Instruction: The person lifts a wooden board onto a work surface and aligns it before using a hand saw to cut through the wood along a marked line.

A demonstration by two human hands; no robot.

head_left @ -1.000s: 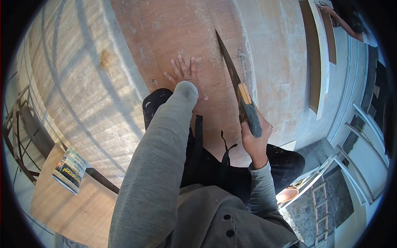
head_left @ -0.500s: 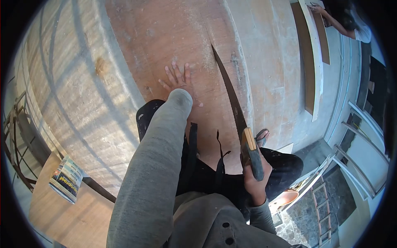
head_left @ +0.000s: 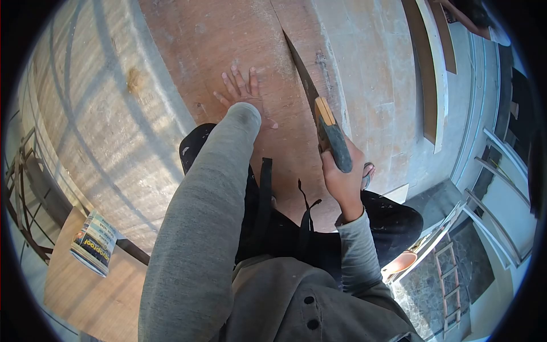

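Firmly Held Handsaw Points Up a Dark Line in Reddish Plywood

The right grip (head_left: pixel 345 171) is closed around the dark handle (head_left: pixel 336 142) of a handsaw (head_left: pixel 311 88), whose handle has a pale wooden inset facing up. The saw slants over the reddish plywood sheet (head_left: pixel 211 34) between the person's knees, its narrow tip meeting a thin dark line that runs on to the upper edge of the view. How deep the blade sits cannot be told. Fine pale dust lies beside the line.

The left grip (head_left: pixel 248 100) is released and holds nothing: the palm is down on the plywood, fingers spread, to the left of the blade and apart from it.

To the left lies a paler sheet (head_left: pixel 108 114) crossed by shadows. At lower left, a can (head_left: pixel 94 244) with a label partly readable as "quaproof" stands on a wooden board (head_left: pixel 85 302). A sandalled foot (head_left: pixel 369 172) shows just beyond the right grip. At upper right, another person's arm (head_left: pixel 464 20) is near some long boards (head_left: pixel 424 74).
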